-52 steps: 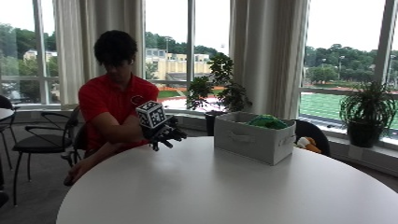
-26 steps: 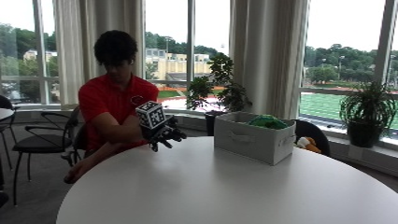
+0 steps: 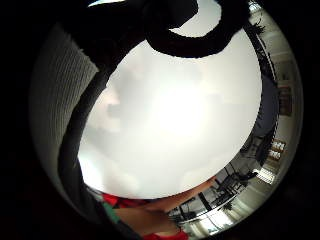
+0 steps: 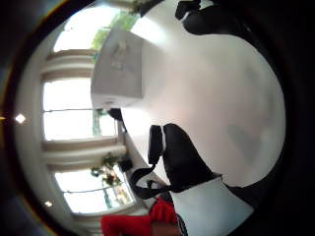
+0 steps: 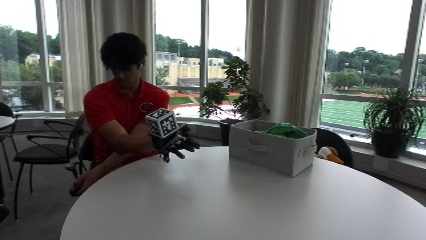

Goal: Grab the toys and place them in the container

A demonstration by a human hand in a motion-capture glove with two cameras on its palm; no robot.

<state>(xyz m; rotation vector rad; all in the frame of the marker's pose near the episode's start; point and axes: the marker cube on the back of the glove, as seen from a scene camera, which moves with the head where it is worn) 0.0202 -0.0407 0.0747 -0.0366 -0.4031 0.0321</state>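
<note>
My gloved right hand (image 5: pixel 177 144) hovers just above the white round table (image 5: pixel 219 205) at its edge nearest the person. The fingers (image 5: pixel 188 146) hang loosely curled with nothing in them. A grey fabric container (image 5: pixel 269 148) stands on the table's far side, well to the hand's right, with a green toy (image 5: pixel 286 131) showing over its rim. An orange and white plush toy (image 5: pixel 327 154) lies behind the container, off the table. In the thumb side palm view the container (image 4: pixel 118 69) stands across the bare tabletop (image 4: pixel 226 98). The little finger side palm view shows only tabletop (image 3: pixel 175 110).
The person's bare left forearm (image 5: pixel 100 172) hangs off the table edge. Chairs (image 5: pixel 43 150) stand behind at the left, and potted plants (image 5: pixel 234 97) line the window sill. A dark chair back (image 5: pixel 333 140) sits behind the container.
</note>
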